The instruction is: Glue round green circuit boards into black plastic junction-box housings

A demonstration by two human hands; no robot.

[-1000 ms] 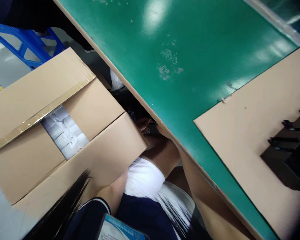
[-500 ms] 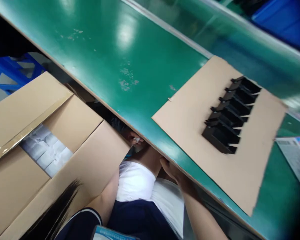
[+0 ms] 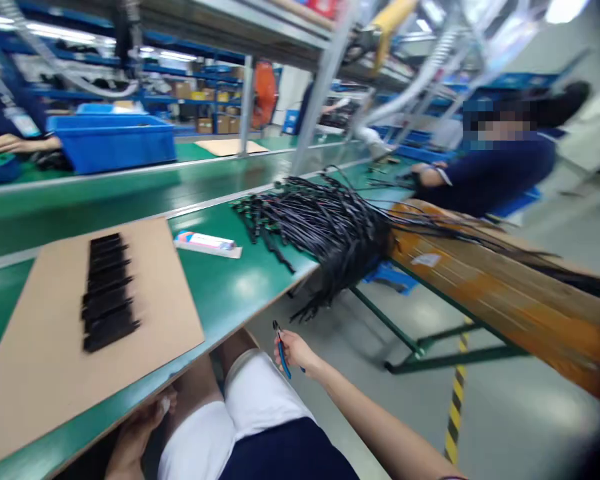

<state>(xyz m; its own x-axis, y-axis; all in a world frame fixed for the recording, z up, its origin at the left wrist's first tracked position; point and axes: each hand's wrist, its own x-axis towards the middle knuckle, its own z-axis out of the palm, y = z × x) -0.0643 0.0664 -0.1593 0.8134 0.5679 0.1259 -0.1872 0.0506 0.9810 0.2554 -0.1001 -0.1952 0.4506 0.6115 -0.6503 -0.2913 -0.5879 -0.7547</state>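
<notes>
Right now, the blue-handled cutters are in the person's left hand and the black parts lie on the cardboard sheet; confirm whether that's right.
One thing is wrong: the head view shows the blue-handled cutters in the right hand, not the left hand. The black parts do lie on the cardboard sheet.

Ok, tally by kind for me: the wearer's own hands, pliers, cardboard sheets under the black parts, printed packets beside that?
Hands: 2 (left hand, right hand)
Pliers: 1
Cardboard sheet under the black parts: 1
Printed packet: 1
Total: 5
</notes>
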